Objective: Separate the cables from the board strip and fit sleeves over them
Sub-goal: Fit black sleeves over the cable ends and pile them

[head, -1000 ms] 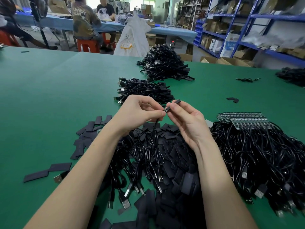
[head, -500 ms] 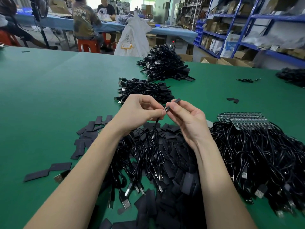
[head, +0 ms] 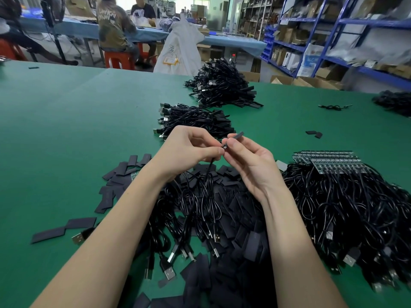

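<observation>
Cable [head: 208,172] pinched by left hand [head: 189,150], sleeve [head: 236,136] by right hand [head: 251,161].

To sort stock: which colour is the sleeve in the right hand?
Black sleeve, head view.

We saw bare green surface [head: 66,130] open leftward; cable heaps [head: 347,207] and sleeves [head: 224,218] crowded the middle and right.

Pale lettering is seen on the back of a seated person's shirt [head: 111,17] and scribbled marks on a white bag [head: 178,47], neither being legible.
</observation>
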Demonstrator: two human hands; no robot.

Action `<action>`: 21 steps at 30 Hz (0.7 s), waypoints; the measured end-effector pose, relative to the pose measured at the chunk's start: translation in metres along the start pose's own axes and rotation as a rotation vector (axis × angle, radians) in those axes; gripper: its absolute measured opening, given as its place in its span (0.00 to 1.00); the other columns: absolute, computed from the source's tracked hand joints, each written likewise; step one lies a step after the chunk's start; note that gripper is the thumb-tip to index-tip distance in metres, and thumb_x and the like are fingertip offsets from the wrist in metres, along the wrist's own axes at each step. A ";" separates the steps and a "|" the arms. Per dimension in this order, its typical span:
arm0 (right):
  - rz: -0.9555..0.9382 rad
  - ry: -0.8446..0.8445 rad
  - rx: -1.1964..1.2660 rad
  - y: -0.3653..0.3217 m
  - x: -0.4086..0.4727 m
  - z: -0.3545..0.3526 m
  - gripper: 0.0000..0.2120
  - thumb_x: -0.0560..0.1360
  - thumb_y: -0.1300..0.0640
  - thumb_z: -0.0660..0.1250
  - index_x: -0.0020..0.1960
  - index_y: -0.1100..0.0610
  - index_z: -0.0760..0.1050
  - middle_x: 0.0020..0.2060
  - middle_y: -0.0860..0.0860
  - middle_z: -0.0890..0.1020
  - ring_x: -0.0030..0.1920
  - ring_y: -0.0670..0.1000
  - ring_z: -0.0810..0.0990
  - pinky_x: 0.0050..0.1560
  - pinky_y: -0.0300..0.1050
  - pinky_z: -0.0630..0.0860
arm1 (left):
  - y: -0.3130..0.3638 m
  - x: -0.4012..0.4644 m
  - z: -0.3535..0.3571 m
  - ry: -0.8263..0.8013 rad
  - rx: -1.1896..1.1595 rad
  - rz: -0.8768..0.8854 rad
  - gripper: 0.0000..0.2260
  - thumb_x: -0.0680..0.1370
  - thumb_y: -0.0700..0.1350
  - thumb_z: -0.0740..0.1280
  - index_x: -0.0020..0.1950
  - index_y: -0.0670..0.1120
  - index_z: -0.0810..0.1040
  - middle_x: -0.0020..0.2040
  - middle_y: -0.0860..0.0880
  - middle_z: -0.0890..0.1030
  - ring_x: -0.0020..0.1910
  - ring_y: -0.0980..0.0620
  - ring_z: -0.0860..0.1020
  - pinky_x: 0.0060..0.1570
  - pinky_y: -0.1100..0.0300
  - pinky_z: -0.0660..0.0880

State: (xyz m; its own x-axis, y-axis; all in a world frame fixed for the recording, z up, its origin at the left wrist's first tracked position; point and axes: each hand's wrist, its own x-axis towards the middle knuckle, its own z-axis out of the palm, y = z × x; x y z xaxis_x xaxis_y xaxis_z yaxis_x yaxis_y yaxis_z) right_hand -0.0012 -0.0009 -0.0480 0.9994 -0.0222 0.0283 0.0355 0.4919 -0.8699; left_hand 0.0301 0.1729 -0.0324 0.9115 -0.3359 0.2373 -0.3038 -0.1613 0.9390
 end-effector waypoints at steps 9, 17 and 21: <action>0.013 -0.032 -0.015 -0.003 0.000 -0.006 0.14 0.64 0.58 0.78 0.50 0.57 0.86 0.52 0.57 0.86 0.52 0.51 0.86 0.50 0.38 0.81 | 0.002 -0.001 0.003 0.008 -0.009 -0.009 0.03 0.72 0.37 0.78 0.42 0.42 0.85 0.36 0.45 0.86 0.34 0.55 0.82 0.40 0.65 0.78; -0.017 0.001 0.003 -0.003 0.000 -0.007 0.07 0.64 0.60 0.76 0.43 0.55 0.88 0.45 0.52 0.87 0.47 0.46 0.86 0.49 0.35 0.80 | 0.003 -0.001 0.001 -0.013 -0.012 -0.015 0.04 0.72 0.37 0.78 0.41 0.44 0.85 0.37 0.45 0.86 0.36 0.54 0.84 0.44 0.62 0.81; -0.016 0.010 0.024 -0.002 -0.001 -0.005 0.06 0.65 0.60 0.76 0.42 0.55 0.88 0.44 0.53 0.87 0.46 0.46 0.86 0.47 0.35 0.80 | 0.003 -0.001 0.001 -0.030 -0.026 -0.011 0.04 0.72 0.37 0.78 0.41 0.45 0.85 0.37 0.45 0.86 0.37 0.54 0.84 0.43 0.63 0.80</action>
State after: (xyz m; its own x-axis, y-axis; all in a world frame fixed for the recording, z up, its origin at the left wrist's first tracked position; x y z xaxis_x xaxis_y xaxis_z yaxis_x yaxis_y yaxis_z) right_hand -0.0020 -0.0057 -0.0489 0.9985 -0.0392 0.0374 0.0522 0.5124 -0.8572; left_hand 0.0285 0.1721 -0.0300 0.9059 -0.3618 0.2198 -0.2862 -0.1408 0.9477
